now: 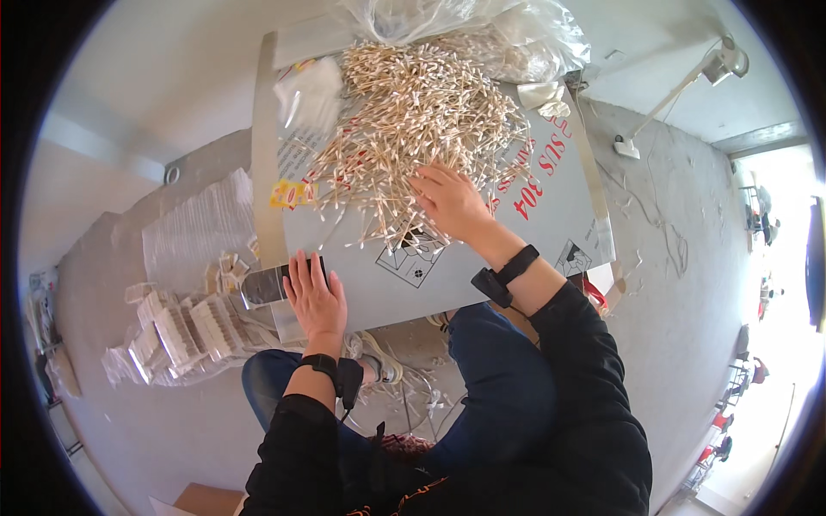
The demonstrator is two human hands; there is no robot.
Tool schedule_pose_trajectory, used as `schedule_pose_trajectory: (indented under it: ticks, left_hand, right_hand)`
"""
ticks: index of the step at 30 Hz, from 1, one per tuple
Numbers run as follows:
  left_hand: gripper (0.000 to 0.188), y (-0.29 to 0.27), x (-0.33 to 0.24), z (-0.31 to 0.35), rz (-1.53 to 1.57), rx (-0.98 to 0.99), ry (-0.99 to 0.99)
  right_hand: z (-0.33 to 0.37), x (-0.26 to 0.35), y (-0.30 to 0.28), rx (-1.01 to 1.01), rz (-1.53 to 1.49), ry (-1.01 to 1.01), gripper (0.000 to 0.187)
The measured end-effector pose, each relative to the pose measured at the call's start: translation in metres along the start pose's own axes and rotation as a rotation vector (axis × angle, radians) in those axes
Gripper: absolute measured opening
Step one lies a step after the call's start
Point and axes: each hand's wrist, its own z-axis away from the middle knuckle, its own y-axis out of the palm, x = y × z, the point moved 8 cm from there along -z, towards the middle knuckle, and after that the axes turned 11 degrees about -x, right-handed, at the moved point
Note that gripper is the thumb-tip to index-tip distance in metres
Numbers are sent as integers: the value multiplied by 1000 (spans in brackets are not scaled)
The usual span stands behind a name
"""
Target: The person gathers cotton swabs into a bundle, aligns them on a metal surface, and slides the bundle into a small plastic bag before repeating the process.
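A large heap of cotton swabs (430, 103) with wooden-coloured sticks and white tips lies spread on a grey metal-look tabletop (508, 258). My right hand (454, 202) rests at the heap's near edge, fingers stretched over the loose swabs. Whether any swab is between its fingers is hidden. At the table's near left corner my left hand (316, 297) lies flat, fingers apart. Under and beside its fingers is a flat dark, shiny object with a rounded pale end (265, 288), which sticks out past the table's left edge.
Clear plastic bags (525, 43) lie behind the heap, with a white plastic packet (311, 96) and a yellow label (292, 194) to its left. Stacked packs of swabs (185, 331) stand on the floor at left. A white lamp on an arm (688, 82) is at far right.
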Motion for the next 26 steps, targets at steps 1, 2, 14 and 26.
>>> schedule_pose_trajectory:
  ticks: [1,2,14,26]
  left_hand:
    - [49,1,-1,0,0,5,1]
    - [49,1,-1,0,0,11,2]
    - [50,1,0,0,-14,2,6]
    - [50,-1,-1,0,-7,-10,16]
  right_hand:
    - [-3,-5,-6,2,-110,55,24]
    - [-8,-8,-11,6,-110,52,24]
    - [-62,-99,-12,-87,101,254,20]
    - [-37,-84,-59,-406,-596,619,6]
